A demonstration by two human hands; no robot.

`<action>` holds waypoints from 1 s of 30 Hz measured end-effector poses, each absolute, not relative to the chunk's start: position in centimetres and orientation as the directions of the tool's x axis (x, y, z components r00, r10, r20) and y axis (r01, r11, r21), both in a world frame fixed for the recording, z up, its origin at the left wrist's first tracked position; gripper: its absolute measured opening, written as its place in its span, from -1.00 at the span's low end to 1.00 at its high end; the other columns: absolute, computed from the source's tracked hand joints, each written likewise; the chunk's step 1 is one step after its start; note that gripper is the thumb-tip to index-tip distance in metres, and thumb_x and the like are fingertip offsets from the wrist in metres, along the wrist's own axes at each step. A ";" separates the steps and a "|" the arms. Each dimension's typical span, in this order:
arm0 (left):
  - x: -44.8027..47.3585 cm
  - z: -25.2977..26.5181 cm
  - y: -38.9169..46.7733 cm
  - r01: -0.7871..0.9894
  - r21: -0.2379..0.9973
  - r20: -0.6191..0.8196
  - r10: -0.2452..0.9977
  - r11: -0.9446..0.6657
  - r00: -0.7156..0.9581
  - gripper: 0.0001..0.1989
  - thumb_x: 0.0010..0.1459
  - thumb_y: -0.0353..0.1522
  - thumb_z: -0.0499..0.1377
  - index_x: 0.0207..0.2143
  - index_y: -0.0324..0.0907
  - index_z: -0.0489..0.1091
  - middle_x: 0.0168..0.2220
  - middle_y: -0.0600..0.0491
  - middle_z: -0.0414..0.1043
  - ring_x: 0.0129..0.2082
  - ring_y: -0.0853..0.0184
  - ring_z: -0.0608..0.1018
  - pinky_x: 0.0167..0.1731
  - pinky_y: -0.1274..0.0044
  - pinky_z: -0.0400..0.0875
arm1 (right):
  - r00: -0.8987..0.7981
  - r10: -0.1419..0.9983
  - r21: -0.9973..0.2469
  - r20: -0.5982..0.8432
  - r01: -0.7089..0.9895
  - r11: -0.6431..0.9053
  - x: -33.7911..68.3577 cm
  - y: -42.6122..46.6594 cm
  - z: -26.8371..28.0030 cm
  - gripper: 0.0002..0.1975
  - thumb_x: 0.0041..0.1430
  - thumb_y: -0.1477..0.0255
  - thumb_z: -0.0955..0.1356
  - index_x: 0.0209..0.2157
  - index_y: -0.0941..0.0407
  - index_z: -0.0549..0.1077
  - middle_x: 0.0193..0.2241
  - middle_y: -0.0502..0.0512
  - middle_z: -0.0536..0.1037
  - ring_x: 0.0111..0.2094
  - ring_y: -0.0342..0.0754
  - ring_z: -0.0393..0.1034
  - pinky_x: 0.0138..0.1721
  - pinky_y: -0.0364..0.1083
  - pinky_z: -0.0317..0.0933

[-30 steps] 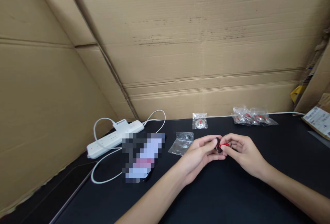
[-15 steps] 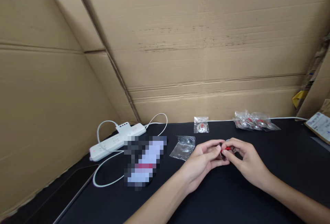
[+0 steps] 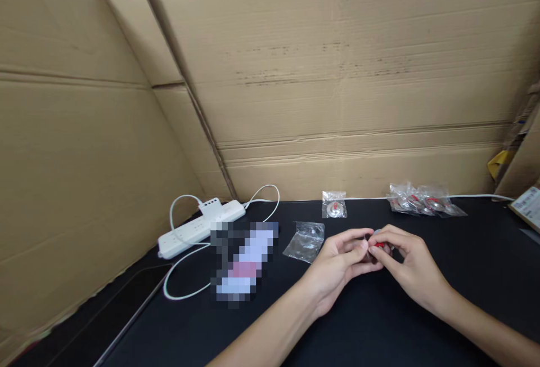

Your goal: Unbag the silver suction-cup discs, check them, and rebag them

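Between my two hands is a small round metal piece with a red part (image 3: 379, 244), mostly hidden by the fingers. My left hand (image 3: 337, 263) is closed around its left side, with the thumb pressed against the rim. The thumb and fingertips of my right hand (image 3: 411, 257) pinch the red part from the right. An opened clear plastic bag (image 3: 304, 241) lies on the black table just left of my left hand. Behind it, a similar silver disc with a red part (image 3: 336, 209) sits in its own clear bag.
Several bagged silver and red pieces (image 3: 424, 201) lie together at the back right. On the left are a white power strip (image 3: 200, 228) with a looping cable, a blurred-out object (image 3: 247, 260) and a dark flat panel (image 3: 113, 316). Cardboard walls (image 3: 337, 102) enclose the table.
The camera view has shifted slightly, so everything sits a little further right. Both hands stay together on the metal piece; my right fingers have changed position slightly and cover more of the red part.
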State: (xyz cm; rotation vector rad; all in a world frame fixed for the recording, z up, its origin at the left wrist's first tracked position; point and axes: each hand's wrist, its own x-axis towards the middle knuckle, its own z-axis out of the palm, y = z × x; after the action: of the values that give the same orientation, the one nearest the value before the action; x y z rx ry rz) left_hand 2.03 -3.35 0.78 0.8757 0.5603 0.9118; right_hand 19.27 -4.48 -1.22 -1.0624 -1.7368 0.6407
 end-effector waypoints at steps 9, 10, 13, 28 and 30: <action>2.0 0.6 -3.2 -0.439 0.849 -0.050 0.872 0.293 0.486 -0.61 0.02 -0.34 0.41 -0.09 -0.30 0.51 -0.31 -0.10 0.55 -0.19 0.17 0.59 0.02 0.13 0.43 | -0.133 0.893 -0.855 0.430 0.257 0.450 19.3 -4.3 -2.0 -0.86 0.21 0.34 0.39 -0.30 0.07 0.60 -0.34 0.13 0.56 -0.29 0.03 0.47 -0.26 -0.05 0.37; 2.0 0.6 -3.2 -0.439 0.851 -0.047 0.875 0.288 0.483 -0.60 0.02 -0.34 0.41 -0.09 -0.30 0.51 -0.30 -0.11 0.55 -0.19 0.17 0.59 0.02 0.13 0.43 | -0.129 0.891 -0.848 0.435 0.274 0.453 19.3 -4.3 -1.9 -0.86 0.21 0.34 0.39 -0.30 0.07 0.60 -0.33 0.14 0.57 -0.30 0.02 0.47 -0.27 -0.05 0.37; 2.0 0.8 -3.2 -0.438 0.859 -0.027 0.877 0.266 0.480 -0.59 0.03 -0.34 0.41 -0.07 -0.30 0.50 -0.23 -0.13 0.54 -0.15 0.13 0.59 0.03 0.13 0.43 | -0.113 0.877 -0.800 0.467 0.369 0.473 19.3 -4.5 -1.4 -0.88 0.22 0.36 0.38 -0.28 0.07 0.58 -0.34 0.12 0.57 -0.35 0.00 0.46 -0.30 -0.06 0.36; 2.0 0.9 -3.4 -0.306 0.945 0.049 0.869 0.120 0.493 -0.58 0.06 -0.30 0.38 -0.01 -0.23 0.50 -0.06 -0.16 0.51 -0.06 0.11 0.57 0.02 0.27 0.44 | -0.217 0.812 -0.615 0.542 0.556 0.559 19.4 -5.2 -0.4 -0.86 0.28 0.46 0.30 -0.33 0.09 0.50 -0.43 0.06 0.47 -0.45 -0.08 0.34 -0.37 -0.09 0.23; 2.0 0.7 -3.3 -0.267 0.961 0.079 0.861 0.067 0.503 -0.60 0.09 -0.31 0.36 -0.01 -0.22 0.49 -0.05 -0.15 0.50 -0.06 0.14 0.57 0.02 0.30 0.44 | -0.205 0.824 -0.632 0.528 0.554 0.542 19.3 -5.2 -0.4 -0.86 0.26 0.47 0.30 -0.35 0.09 0.50 -0.44 0.05 0.47 -0.46 -0.09 0.33 -0.38 -0.09 0.21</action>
State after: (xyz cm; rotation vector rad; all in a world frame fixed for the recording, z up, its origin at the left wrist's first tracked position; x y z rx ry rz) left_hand 2.01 -3.30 0.66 1.2169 0.6164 0.9357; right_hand 19.33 -5.22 -0.37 -1.1253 -1.8907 0.3836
